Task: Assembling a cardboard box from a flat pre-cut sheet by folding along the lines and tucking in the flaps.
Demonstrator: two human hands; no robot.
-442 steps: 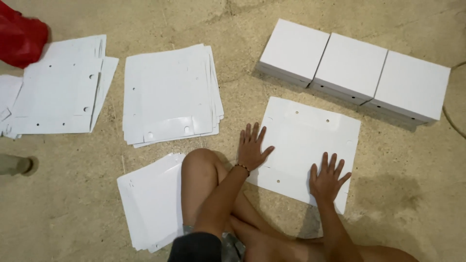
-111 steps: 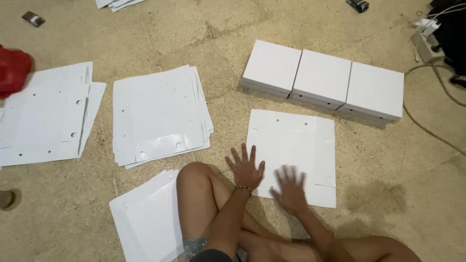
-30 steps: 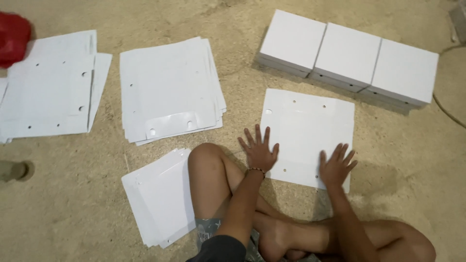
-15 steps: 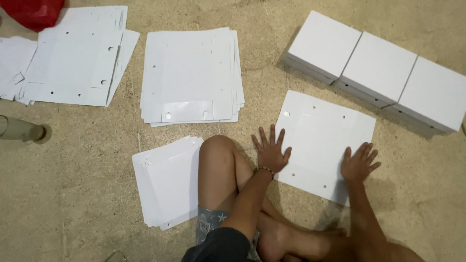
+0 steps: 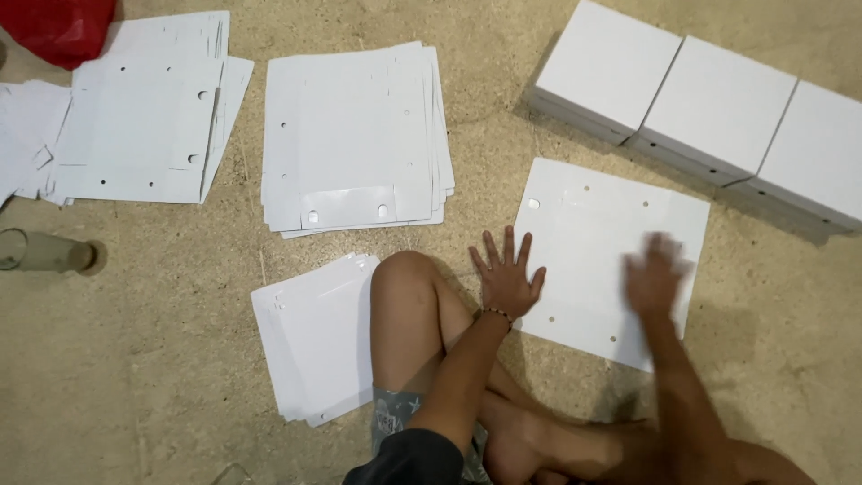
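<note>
Left hand flat on the floor-level sheet, fingers spread, palm pressing the near-left edge of a white cardboard sheet. Nothing gripped; the hand is splayed and released, only bearing down.

Right hand blurred over the right half of the same sheet. Looks flat and open-fingered, but the blur leaves it unclear whether it touches the card or hovers just above it.

Sheet lies on the sandy concrete floor, directly ahead of the seated person, just past the raised knee. Its long axis runs left to right, tilted slightly, the far-left corner higher in view. Small punched holes show near its edges. Both hands sit on its near half, the left at the left edge, the right further in; the far edge lies away from both.

Beyond the sheet, three white boxes in a row, touching one another.

To the left: a stack of flat sheets, a second stack further left, a smaller stack beside the knee.

Red bag at the top-left corner. Clear cup lying on its side at the left edge.
</note>
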